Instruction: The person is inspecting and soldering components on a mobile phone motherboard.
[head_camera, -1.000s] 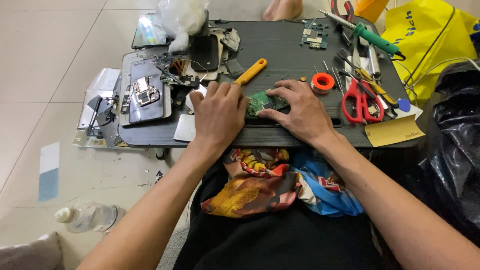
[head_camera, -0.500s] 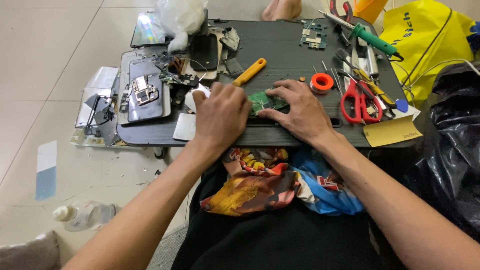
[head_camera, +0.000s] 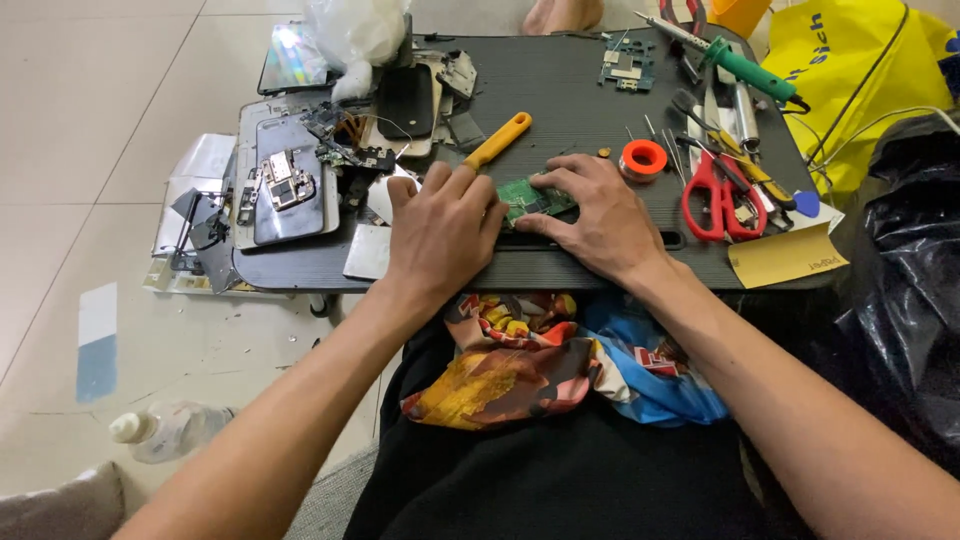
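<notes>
We see the left hand (head_camera: 443, 228) and right hand (head_camera: 592, 218) pressed down side by side near the front edge of the dark ribbed table (head_camera: 560, 90), fingers curled around a small green circuit board (head_camera: 534, 196) that lies flat between them. A yellow-handled tool (head_camera: 497, 141) lies just behind the left fingers, and an orange tape roll (head_camera: 643, 159) and red scissors (head_camera: 716, 192) crowd the right. Bare tabletop stays open only behind the board, toward the far edge.

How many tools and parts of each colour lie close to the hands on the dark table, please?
Green: 2, the circuit board under both hands and the green-handled soldering iron.
Yellow: 1, the yellow-handled tool.
Red: 1, the red-handled scissors.
Orange: 1, the orange tape roll.
Total: 5.
</notes>
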